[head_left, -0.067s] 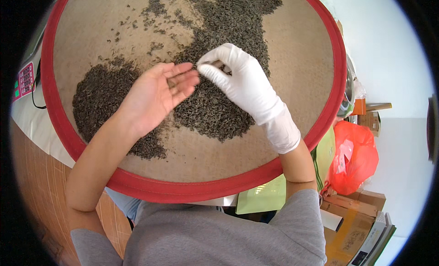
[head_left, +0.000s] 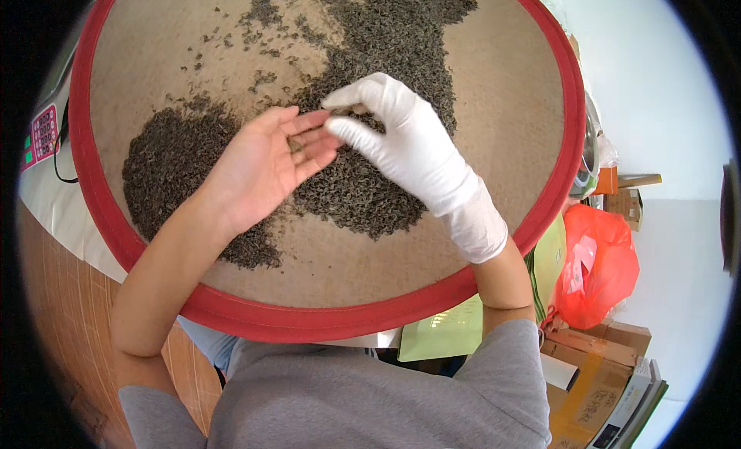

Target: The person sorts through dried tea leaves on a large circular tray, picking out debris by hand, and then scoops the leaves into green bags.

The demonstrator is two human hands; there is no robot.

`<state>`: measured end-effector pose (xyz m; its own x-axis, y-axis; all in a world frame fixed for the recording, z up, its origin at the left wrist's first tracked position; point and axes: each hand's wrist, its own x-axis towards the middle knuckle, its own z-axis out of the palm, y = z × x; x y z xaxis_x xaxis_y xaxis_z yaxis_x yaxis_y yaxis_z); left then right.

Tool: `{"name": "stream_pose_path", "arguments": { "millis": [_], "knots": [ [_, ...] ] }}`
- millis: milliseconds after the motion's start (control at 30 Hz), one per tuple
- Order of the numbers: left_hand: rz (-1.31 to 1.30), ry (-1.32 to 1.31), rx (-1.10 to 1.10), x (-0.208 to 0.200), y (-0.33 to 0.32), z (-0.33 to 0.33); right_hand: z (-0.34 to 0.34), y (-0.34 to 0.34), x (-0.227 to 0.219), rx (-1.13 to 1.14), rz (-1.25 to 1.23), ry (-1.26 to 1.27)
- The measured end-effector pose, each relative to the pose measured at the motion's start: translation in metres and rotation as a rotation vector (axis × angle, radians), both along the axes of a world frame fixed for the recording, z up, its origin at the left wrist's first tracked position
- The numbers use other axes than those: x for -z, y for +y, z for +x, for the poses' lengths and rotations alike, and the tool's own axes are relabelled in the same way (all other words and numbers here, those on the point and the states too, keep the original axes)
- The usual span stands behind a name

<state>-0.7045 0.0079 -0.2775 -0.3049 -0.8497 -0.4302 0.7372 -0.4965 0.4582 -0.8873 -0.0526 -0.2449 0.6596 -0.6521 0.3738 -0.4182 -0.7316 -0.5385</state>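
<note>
Dark grey-brown, curled, dry-looking leaf pieces (head_left: 401,51) lie, in the head view, on a wide round tray with a tan base and a red fabric-covered rim (head_left: 301,324). The larger heap runs from the top edge down beneath the hands; a smaller, rounded heap of the same pieces (head_left: 174,155) sits at the left, and a thin scatter (head_left: 262,78) dots the tan base between them toward the top.

The bare left hand (head_left: 266,167) is held palm up above the tray, open, its fingers slightly bent and pointing right. A small dark spot shows among its fingers; I cannot tell whether that is a leaf piece or a gap. The right hand in a thin white glove (head_left: 401,136) curves over the larger heap, thumb and forefinger arched toward each other, their tips parted right at the left fingertips. Whether a piece sits between them, or the glove touches the bare fingers, cannot be made out.

Each piece looks very light, stiff and probably brittle, so a hard squeeze would likely crumble it. A gentle pinch at the middle of the curl, between thumb and forefinger, seems the best hold; the smooth glove may feel less of it than bare skin.

To the right of the tray sit a translucent red plastic bag (head_left: 598,267) and brown cardboard boxes (head_left: 590,387).
</note>
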Motion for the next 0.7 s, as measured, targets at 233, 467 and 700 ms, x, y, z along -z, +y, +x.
{"name": "stream_pose_path", "arguments": {
  "millis": [233,467,700],
  "knots": [
    [0.012,0.059,-0.095,0.012,0.0,0.009,-0.012,0.003,-0.007,-0.04,0.502,0.189],
    [0.017,0.039,-0.157,0.014,-0.004,0.012,-0.029,-0.022,0.02,0.173,0.045,0.199],
    [-0.01,0.022,-0.158,0.018,-0.002,0.012,-0.013,-0.007,0.013,-0.076,-0.077,0.37]
  ]
}}
